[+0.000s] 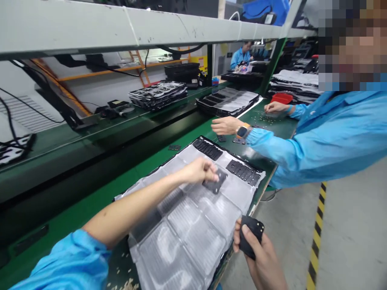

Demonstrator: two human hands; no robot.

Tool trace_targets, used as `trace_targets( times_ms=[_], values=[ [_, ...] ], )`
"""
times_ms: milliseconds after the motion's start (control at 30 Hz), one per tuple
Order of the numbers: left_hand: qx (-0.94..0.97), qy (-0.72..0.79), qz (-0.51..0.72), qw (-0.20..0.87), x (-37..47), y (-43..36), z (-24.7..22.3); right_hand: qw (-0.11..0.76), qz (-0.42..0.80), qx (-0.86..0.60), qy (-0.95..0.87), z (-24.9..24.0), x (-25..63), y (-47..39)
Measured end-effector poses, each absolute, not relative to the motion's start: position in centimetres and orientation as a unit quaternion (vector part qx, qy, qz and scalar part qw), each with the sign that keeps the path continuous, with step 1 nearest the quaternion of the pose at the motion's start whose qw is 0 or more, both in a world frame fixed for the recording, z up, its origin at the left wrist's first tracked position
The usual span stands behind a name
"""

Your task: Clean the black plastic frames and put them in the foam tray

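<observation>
Our L hand pinches a thin, flat black plate over the far half of the tray; our R hand grips a dark stack, count unclear, just off its right edge; two overlapping rows of plates lie beyond, nearer L than R; tray's long axis runs away from us, cloudy, ribbed plastic; past it, co-worker's smooth blue sleeve
</observation>
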State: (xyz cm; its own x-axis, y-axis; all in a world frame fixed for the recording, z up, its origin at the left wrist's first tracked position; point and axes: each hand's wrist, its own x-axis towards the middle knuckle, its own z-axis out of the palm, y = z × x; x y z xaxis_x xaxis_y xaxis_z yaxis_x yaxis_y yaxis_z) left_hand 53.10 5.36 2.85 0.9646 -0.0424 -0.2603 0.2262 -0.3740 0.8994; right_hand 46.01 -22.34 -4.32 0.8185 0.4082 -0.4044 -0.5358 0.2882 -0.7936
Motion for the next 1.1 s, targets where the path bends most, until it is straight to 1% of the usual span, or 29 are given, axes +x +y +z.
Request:
trace_targets(
  times_ms=[100, 233, 367, 500, 633, 767, 833, 933, 1000, 1100],
  values=[
    [0.849, 0.087, -0.084, 0.515, 59.6, 5.9, 2.2, 0.809, 0.293, -0.505, 0.075, -4.6, 45.2, -22.1],
    [0.878, 0.100, -0.115, 0.455, 64.9, 5.0, 0.0, 0.821, 0.322, -0.463, 0.094, -5.1, 45.2, -23.0],
    [0.893, 0.102, -0.152, 0.411, 66.4, 4.4, -1.4, 0.816, 0.362, -0.442, 0.091, -5.8, 45.6, -24.2],
    [0.905, 0.105, -0.165, 0.378, 66.8, 4.2, -1.5, 0.823, 0.327, -0.450, 0.113, -5.6, 45.3, -24.1],
    [0.913, 0.107, -0.143, 0.366, 66.9, 3.7, -0.7, 0.806, 0.318, -0.481, 0.133, -4.5, 45.4, -23.4],
    [0.911, 0.092, -0.099, 0.390, 65.3, 3.0, 1.2, 0.800, 0.277, -0.505, 0.170, -3.2, 46.0, -22.8],
    [0.900, 0.061, -0.102, 0.420, 63.0, 2.2, 2.3, 0.804, 0.249, -0.508, 0.184, -2.7, 46.5, -22.4],
    [0.861, -0.018, -0.182, 0.475, 58.3, 0.4, 3.2, 0.817, 0.212, -0.502, 0.188, -2.4, 47.5, -21.2],
    [0.800, -0.062, -0.253, 0.540, 55.3, -0.7, 3.2, 0.828, 0.201, -0.493, 0.175, -2.2, 48.0, -20.2],
    [0.759, -0.054, -0.275, 0.588, 53.0, -1.1, 2.8, 0.838, 0.203, -0.482, 0.153, -2.1, 48.4, -19.2]
  ],
)
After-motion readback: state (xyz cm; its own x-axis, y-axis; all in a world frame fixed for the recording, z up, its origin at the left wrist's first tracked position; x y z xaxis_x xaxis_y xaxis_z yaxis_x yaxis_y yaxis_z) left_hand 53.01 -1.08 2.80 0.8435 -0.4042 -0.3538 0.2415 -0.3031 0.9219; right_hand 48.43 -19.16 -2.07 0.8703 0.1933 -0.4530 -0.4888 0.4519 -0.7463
